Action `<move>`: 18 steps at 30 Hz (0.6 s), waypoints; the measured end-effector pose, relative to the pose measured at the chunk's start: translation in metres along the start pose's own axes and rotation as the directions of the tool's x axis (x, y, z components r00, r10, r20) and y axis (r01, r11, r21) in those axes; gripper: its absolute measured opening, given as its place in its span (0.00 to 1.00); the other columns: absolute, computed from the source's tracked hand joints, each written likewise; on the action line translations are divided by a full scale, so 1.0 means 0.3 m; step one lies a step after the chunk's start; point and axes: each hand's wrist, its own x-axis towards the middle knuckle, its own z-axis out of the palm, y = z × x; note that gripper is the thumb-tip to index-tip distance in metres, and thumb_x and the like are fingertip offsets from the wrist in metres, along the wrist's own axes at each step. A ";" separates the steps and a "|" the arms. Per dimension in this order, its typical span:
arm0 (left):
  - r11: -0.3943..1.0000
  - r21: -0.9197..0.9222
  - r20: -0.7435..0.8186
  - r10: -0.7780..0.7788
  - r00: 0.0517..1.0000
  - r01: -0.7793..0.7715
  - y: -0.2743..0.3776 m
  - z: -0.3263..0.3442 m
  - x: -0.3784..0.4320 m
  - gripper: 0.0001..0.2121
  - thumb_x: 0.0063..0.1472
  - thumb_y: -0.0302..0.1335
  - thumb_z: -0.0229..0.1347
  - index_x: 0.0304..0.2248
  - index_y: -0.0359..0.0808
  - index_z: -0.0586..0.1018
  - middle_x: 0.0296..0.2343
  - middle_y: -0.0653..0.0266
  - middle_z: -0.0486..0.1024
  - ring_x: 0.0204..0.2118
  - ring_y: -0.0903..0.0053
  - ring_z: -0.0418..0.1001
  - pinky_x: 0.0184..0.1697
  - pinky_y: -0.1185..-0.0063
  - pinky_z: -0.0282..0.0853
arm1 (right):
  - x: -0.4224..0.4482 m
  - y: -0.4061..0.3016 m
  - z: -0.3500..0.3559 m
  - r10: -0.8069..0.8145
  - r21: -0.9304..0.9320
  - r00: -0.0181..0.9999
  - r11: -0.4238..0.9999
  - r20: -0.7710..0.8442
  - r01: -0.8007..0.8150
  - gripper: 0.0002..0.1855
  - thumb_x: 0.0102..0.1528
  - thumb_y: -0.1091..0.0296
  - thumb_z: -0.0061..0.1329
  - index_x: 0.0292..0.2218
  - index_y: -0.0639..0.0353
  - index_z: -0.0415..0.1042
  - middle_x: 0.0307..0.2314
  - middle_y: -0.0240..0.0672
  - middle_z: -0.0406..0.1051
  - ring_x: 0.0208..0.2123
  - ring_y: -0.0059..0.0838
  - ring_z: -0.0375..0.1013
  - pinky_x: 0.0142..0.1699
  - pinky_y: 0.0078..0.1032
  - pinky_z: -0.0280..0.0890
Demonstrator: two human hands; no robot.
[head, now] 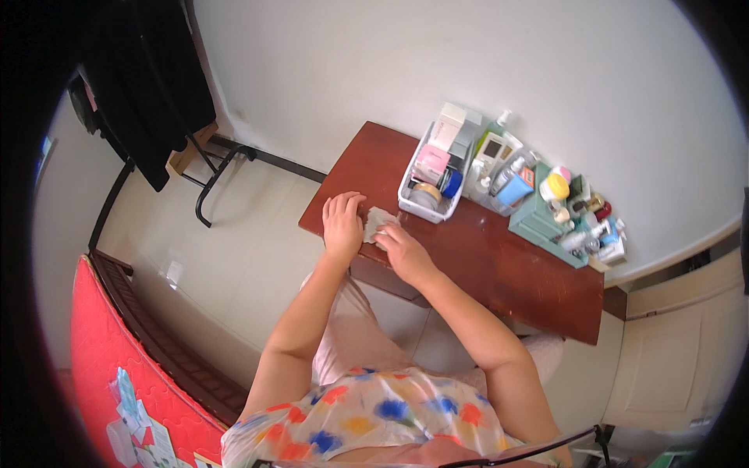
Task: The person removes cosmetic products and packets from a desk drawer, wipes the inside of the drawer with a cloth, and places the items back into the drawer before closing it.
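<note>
My right hand [405,250] presses its fingers onto a crumpled white tissue or thin cloth [376,221] and holds it against the dark red wooden table [468,257]. My left hand [342,227] lies palm down near the table's left front edge, just beside the white piece. Its fingers stretch towards the wall, and nothing shows in its grasp. Beyond my right hand stands a white plastic basket [424,212] packed with a pink box [432,164], jars and cartons.
Pump bottles [515,167], a remote control [490,153] and a green organizer [535,219] with cosmetics line the wall side. A black clothes rack [205,187] stands left, a red mattress [117,327] lies lower left, and a cream door panel [661,362] is right.
</note>
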 end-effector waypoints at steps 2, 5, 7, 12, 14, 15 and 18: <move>0.997 0.037 0.004 -0.075 0.997 0.074 0.020 0.002 0.005 0.24 0.50 0.18 0.46 0.50 0.37 0.68 0.50 0.62 0.65 0.56 0.65 0.59 0.62 0.63 0.47 | 0.063 0.036 0.036 -0.025 -0.025 1.000 0.999 -0.002 0.025 0.13 0.51 0.77 0.41 0.40 0.62 0.70 0.42 0.42 0.66 0.48 0.43 0.65 0.50 0.32 0.64; 0.991 0.078 -0.021 -0.107 0.994 0.109 0.030 -0.003 -0.002 0.25 0.51 0.17 0.46 0.52 0.38 0.66 0.52 0.60 0.63 0.57 0.62 0.57 0.62 0.61 0.46 | 0.148 0.074 0.093 -0.034 -0.070 0.999 0.997 0.013 0.035 0.14 0.53 0.72 0.40 0.41 0.64 0.69 0.44 0.48 0.64 0.52 0.49 0.61 0.55 0.37 0.60; 0.986 0.122 0.016 -0.121 0.993 0.118 0.036 -0.004 -0.007 0.24 0.56 0.19 0.45 0.54 0.38 0.64 0.54 0.58 0.60 0.59 0.60 0.54 0.62 0.60 0.45 | 0.197 0.081 0.111 -0.058 -0.087 0.998 0.994 0.026 0.060 0.14 0.53 0.71 0.40 0.41 0.66 0.68 0.45 0.51 0.63 0.51 0.53 0.61 0.56 0.40 0.58; 0.969 0.206 0.091 -0.157 0.983 0.136 0.065 -0.023 0.010 0.22 0.58 0.23 0.47 0.54 0.36 0.64 0.54 0.55 0.61 0.59 0.57 0.55 0.61 0.60 0.46 | 0.219 0.078 0.139 -0.045 -0.044 0.999 0.998 0.007 0.045 0.20 0.54 0.70 0.38 0.47 0.68 0.65 0.49 0.52 0.60 0.54 0.53 0.57 0.59 0.50 0.52; 0.967 0.204 0.110 -0.175 0.978 0.150 0.063 -0.014 0.014 0.22 0.58 0.24 0.47 0.54 0.36 0.64 0.54 0.56 0.61 0.59 0.57 0.55 0.61 0.60 0.47 | 0.228 0.082 0.132 -0.021 -0.029 0.999 0.999 0.037 0.022 0.20 0.54 0.69 0.38 0.47 0.67 0.65 0.49 0.51 0.60 0.55 0.52 0.57 0.59 0.49 0.52; 0.967 0.201 0.113 -0.181 0.977 0.156 0.065 -0.021 0.020 0.22 0.58 0.24 0.47 0.54 0.36 0.64 0.54 0.56 0.61 0.59 0.58 0.55 0.61 0.60 0.47 | 0.237 0.076 0.120 -0.009 -0.023 0.998 1.000 0.056 0.011 0.20 0.54 0.69 0.38 0.48 0.67 0.65 0.49 0.50 0.60 0.55 0.51 0.56 0.59 0.49 0.52; 0.966 0.200 0.169 -0.197 0.966 0.163 0.058 -0.012 0.027 0.22 0.58 0.24 0.47 0.53 0.37 0.65 0.55 0.58 0.61 0.59 0.60 0.55 0.61 0.61 0.47 | 0.241 0.091 0.117 0.002 0.001 0.997 1.000 0.080 -0.002 0.21 0.54 0.69 0.38 0.48 0.68 0.65 0.49 0.49 0.61 0.55 0.50 0.57 0.59 0.48 0.52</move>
